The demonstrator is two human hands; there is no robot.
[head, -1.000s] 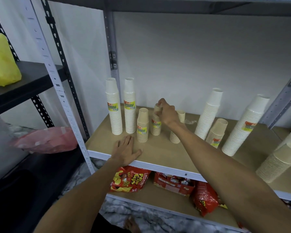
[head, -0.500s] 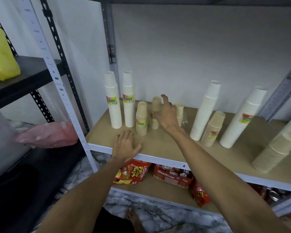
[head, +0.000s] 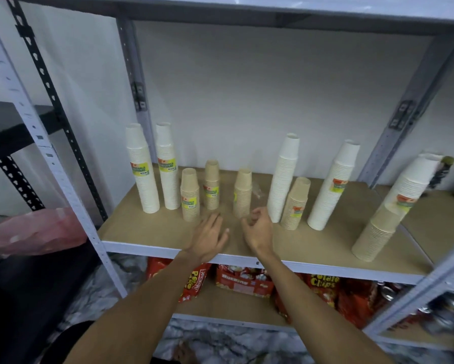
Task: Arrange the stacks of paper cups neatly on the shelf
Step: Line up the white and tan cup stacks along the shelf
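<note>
Beside a black rack (head: 10,132) and a pink bag (head: 34,232), the brown shelf (head: 325,240) before a white wall (head: 247,101) carries upright white and tan paper cup stacks (head: 283,179), while near its front edge the left grip (head: 210,239) lies spread flat and the right grip (head: 258,232) hangs loosely curled, empty.

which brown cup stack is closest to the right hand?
The lone brown stack just beyond the right hand, left of the tall white stack. It stands by itself; the other brown ones sit farther left or right.

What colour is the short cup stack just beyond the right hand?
The short cup stack is tan, kraft-paper brown; the head view shows it best.
</note>
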